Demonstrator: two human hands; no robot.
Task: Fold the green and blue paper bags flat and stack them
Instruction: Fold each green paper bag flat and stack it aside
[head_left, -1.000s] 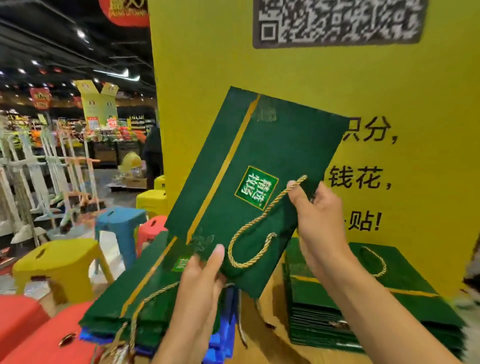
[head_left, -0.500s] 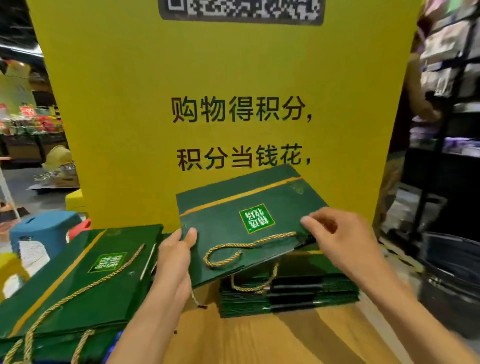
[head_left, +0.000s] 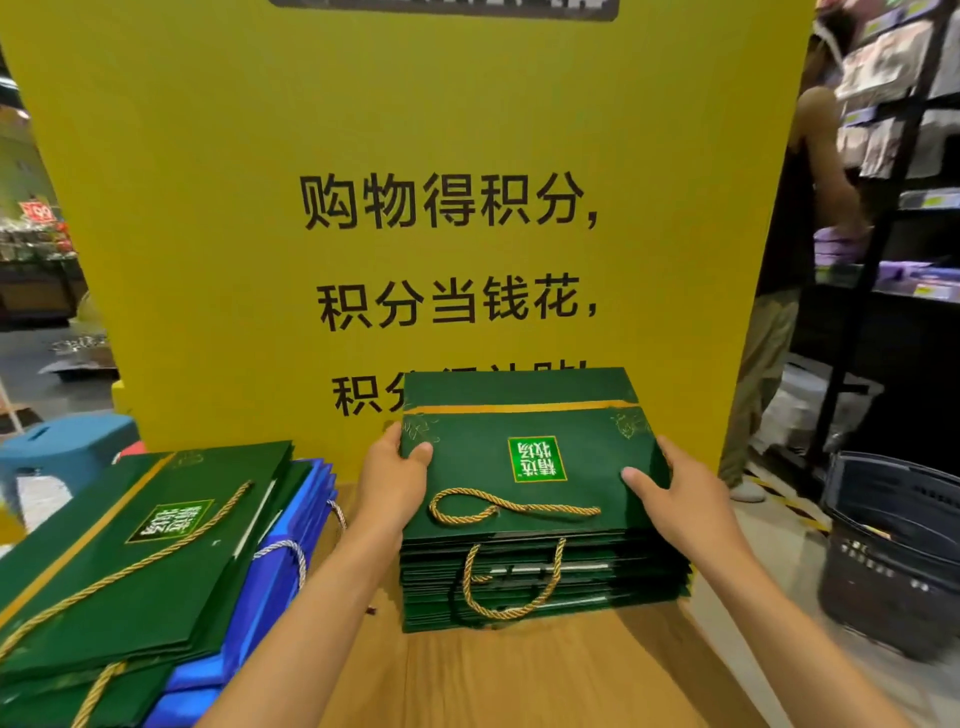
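Tall yellow sign board with black printed characters (head_left: 208, 260) behind light wooden counter (head_left: 519, 675), blue plastic stool (head_left: 62, 441) at left, black metal shelving rack (head_left: 883, 234) at right, person standing beside it (head_left: 779, 312), dark plastic basket (head_left: 893, 551) on pale floor (head_left: 769, 525).

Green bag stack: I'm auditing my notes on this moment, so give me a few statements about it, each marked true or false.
1. The left hand and right hand grip the top green bag by its side edges. True.
2. That bag sits on a stack of blue bags. False: it sits on the green stack.
3. In the left pile, blue bags lie under green ones. True.
4. The top bag's rope handle is silver. False: it is gold.
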